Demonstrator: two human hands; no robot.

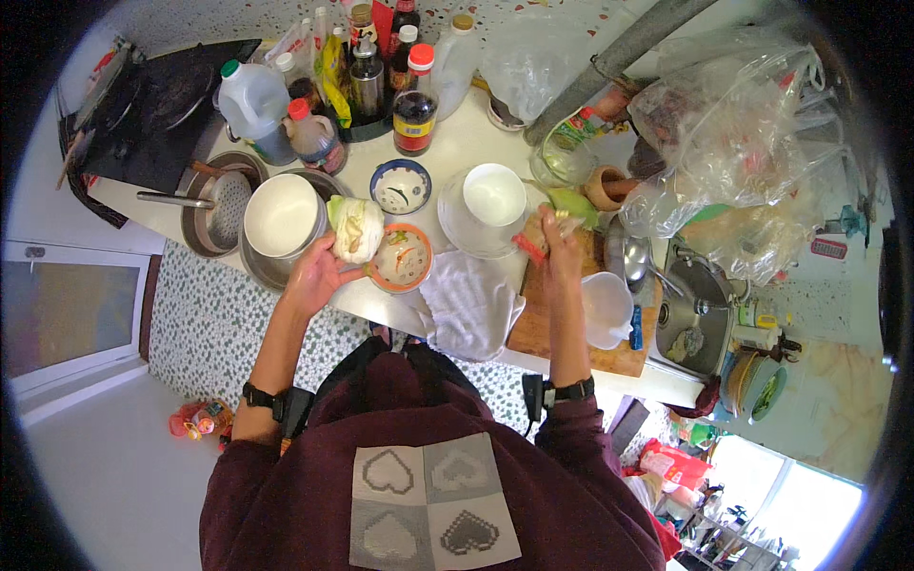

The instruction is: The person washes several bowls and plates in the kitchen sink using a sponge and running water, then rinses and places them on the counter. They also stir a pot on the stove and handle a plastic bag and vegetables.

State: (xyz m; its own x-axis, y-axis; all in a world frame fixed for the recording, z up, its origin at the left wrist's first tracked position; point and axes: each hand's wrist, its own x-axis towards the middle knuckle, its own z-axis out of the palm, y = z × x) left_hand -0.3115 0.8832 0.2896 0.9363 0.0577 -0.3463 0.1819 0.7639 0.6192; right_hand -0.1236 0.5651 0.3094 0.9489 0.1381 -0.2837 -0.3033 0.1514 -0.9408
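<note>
My left hand (318, 275) holds a pale, trimmed piece of cabbage (357, 232) above the counter. Its thumb points towards an orange-rimmed bowl (400, 258). Fingers on the far side of the cabbage are hidden. My right hand (563, 246) is blurred above the wooden cutting board (532, 335) and grips a small red-edged packet (530, 247). Just beyond that hand lies a green leaf (575, 207). A white bowl (494, 194) stands on a pale plate (453, 228) between the hands, with a blue-rimmed bowl (400, 187) to its left.
White bowls (282, 215) sit inside a metal basin at left, near a pot holding a perforated ladle (228, 207). Bottles (414, 114) line the back. A white cloth (468, 303) drapes over the front edge. A translucent bowl (607, 307) and the sink (692, 307) are at right.
</note>
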